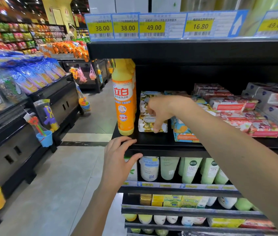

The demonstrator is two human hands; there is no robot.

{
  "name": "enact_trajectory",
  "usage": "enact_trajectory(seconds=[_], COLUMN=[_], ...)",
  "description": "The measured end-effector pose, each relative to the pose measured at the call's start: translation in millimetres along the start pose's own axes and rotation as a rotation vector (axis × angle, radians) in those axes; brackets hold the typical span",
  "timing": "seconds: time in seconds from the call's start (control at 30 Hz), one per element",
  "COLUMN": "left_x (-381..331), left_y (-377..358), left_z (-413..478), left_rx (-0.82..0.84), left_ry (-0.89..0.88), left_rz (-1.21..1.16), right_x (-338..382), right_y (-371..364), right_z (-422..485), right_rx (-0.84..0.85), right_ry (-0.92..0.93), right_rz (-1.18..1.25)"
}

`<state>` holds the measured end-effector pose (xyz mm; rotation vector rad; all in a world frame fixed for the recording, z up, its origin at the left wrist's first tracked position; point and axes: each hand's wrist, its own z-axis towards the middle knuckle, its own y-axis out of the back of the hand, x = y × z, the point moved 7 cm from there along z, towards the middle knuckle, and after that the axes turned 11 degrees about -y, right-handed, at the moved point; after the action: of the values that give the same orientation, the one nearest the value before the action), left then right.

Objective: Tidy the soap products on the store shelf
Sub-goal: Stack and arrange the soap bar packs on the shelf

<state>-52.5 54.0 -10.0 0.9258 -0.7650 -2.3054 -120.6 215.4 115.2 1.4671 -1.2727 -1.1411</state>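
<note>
On the black shelf (151, 142) lie stacked wrapped soap bars. My right hand (162, 109) reaches in from the right, its fingertips touching the front of the lowest yellow-flowered soap bar (145, 126), with more such bars piled behind it. Blue-and-orange soap packs (182, 133) lie to the right, then pink ones (237, 116) and white-grey boxes (274, 99). My left hand (119, 159) rests with spread fingers on the shelf's front left corner, holding nothing.
A tall orange dish-soap bottle (123, 99) stands at the shelf's left end, close to the flowered soap. Price labels (153, 26) hang overhead. Lower shelves hold tubes (191, 169) and boxes. Snack displays (24, 77) line the aisle on the left.
</note>
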Motion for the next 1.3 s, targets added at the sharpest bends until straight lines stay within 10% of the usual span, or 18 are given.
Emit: enact_trajectory(seconds=[0.87,1.3], left_x=[-8,-51], left_y=[9,16], left_z=[3,-15], left_rx=[0.051,-0.011], left_ry=[0.044,0.338], left_rz=[-0.062,-1.06], right_x=[13,-4], right_y=[2,-54], right_z=[-81,-138], right_rx=[-0.384,-0.655], right_ry=[0.062,0.259], right_rz=[-0.15,0.497])
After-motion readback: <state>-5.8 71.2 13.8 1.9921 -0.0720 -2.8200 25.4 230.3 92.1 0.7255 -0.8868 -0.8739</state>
